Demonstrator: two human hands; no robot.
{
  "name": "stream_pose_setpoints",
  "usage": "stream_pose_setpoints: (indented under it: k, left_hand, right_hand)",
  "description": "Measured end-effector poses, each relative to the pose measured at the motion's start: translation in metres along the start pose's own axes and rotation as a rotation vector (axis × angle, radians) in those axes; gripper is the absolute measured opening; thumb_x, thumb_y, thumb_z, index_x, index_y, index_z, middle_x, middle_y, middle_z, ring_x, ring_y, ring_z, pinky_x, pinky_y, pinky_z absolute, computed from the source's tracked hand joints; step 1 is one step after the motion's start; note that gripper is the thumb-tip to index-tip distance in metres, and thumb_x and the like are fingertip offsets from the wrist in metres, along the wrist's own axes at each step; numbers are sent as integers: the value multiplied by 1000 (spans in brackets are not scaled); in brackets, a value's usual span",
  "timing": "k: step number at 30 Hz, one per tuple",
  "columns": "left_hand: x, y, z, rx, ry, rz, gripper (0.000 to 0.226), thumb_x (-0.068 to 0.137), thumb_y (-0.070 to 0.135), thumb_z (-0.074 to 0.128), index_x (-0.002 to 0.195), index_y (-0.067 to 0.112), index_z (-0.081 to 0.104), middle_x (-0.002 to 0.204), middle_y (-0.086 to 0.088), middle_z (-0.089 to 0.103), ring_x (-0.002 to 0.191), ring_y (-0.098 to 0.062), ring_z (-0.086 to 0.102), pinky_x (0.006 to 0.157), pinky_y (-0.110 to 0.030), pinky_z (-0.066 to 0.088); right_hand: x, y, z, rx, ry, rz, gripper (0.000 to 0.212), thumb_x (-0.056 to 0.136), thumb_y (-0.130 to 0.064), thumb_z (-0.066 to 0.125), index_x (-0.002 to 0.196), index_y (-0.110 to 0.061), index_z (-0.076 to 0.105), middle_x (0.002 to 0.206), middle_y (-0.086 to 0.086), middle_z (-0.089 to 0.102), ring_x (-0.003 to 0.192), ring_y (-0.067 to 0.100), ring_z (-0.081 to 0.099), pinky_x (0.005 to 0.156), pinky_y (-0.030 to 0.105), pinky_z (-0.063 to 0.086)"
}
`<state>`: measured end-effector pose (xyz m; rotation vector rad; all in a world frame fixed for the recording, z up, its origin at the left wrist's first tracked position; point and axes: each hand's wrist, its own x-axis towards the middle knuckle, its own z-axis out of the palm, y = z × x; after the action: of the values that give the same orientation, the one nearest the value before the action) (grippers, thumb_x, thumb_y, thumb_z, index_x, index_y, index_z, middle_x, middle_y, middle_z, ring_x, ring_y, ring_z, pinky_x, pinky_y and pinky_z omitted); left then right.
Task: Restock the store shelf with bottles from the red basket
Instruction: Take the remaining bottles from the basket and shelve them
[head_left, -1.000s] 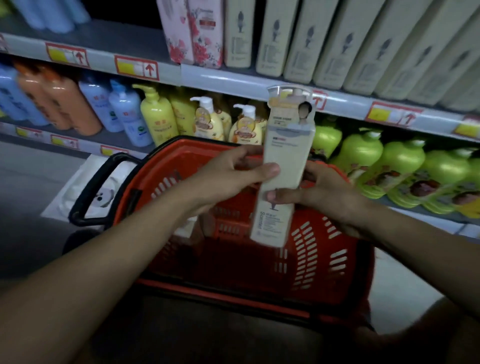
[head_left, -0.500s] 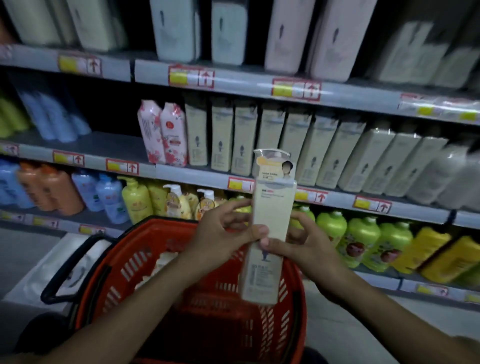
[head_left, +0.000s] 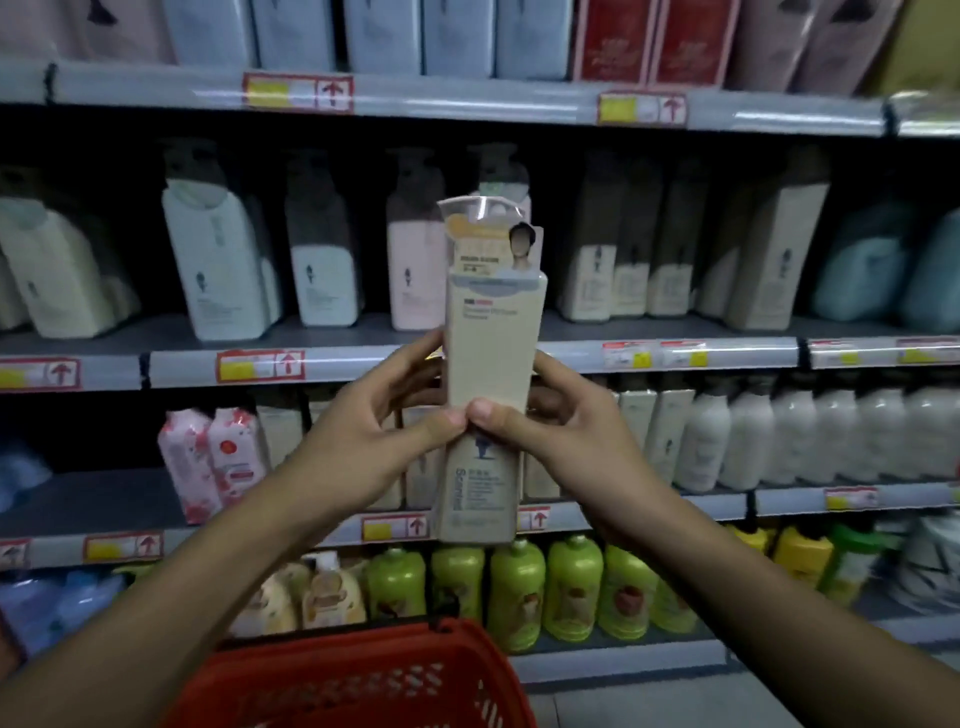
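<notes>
A tall beige bottle with a clear cap and a paper tag stands upright in mid-air in front of the shelves. My left hand grips its left side and my right hand grips its right side, thumbs meeting on the front. The red basket is below, at the bottom edge of the view; its contents are hidden. The shelf behind the bottle carries similar beige, white and pink bottles.
Lower shelves hold pink packs, white bottles and green bottles. The top shelf holds pale blue and red boxes. A gap shows on the middle shelf behind the held bottle. Grey floor lies at the bottom right.
Both hands have lifted the beige bottle from over the basket up to the level of the middle shelves. The view has tilted up, so the basket has dropped to the bottom edge.
</notes>
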<state>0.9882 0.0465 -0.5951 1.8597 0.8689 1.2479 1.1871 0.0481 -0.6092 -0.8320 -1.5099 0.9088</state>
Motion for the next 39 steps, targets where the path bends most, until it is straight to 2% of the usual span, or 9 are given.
stream_pose_setpoints:
  k: [3,8,18,23,25,28,32,37,39]
  left_hand:
    - [19,11,9,41,-23,44,77,82,28,77,148,38,39,136,21,60,122,-3,60,100,-31,51]
    - [70,14,60,91,-23,153,75,82,20,77,146,37,41,133,20,62,118,5,60,85,-11,51]
    - [195,4,131,107,73,263,67,89,3,69,146,27,44,134,16,62,122,4,57,90,-11,50]
    - [239,-16,133,49,252,224,52,89,-4,67,133,20,55,116,14,71,105,3,67,86,-17,56]
    - [248,-26,131,33,302,199,48,89,-4,66,130,20,56,113,12,72,98,3,69,78,-14,56]
    - [260,-43,124,41,335,160,50,89,0,67,134,20,55,118,8,71,104,-4,69,85,-17,57]
    - [274,-56,124,77,381,168,48,91,0,65,132,21,55,113,19,67,96,12,66,76,-6,51]
    - [293,-61,128,92,405,153,45,92,6,65,134,21,56,106,20,65,88,14,66,69,-4,49]
    - [299,-60,129,117,377,129,48,92,11,67,136,24,55,110,19,66,94,7,67,73,-9,53]
  right_hand:
    - [8,-14,-16,26,17,29,50,83,-11,80,130,-22,64,104,9,79,99,24,76,91,39,60]
    - [22,-18,-81,-46,101,23,56,82,-7,81,133,-20,62,105,9,79,101,25,75,94,44,59]
    - [111,-4,-177,-238,117,-207,64,87,-9,78,143,-26,51,129,-3,70,121,14,66,102,37,53]
    - [178,9,-186,-282,51,-262,82,83,-6,81,153,-17,40,146,-4,57,134,7,53,109,23,45]
    - [199,18,-184,-303,23,-257,87,80,-12,84,154,-19,39,147,-5,56,134,6,53,108,21,45]
    - [223,32,-185,-324,-35,-216,91,79,-24,84,156,-25,36,147,-7,56,133,8,55,108,27,48]
    - [238,43,-182,-274,-16,-162,86,82,-20,82,155,-25,37,147,-7,55,131,7,54,101,18,50]
    - [254,48,-184,-277,66,-92,91,73,-44,86,152,-24,45,138,3,59,121,15,61,96,28,55]
    - [252,54,-185,-224,141,-113,75,71,-46,84,139,-26,59,128,2,67,113,16,67,94,36,58]
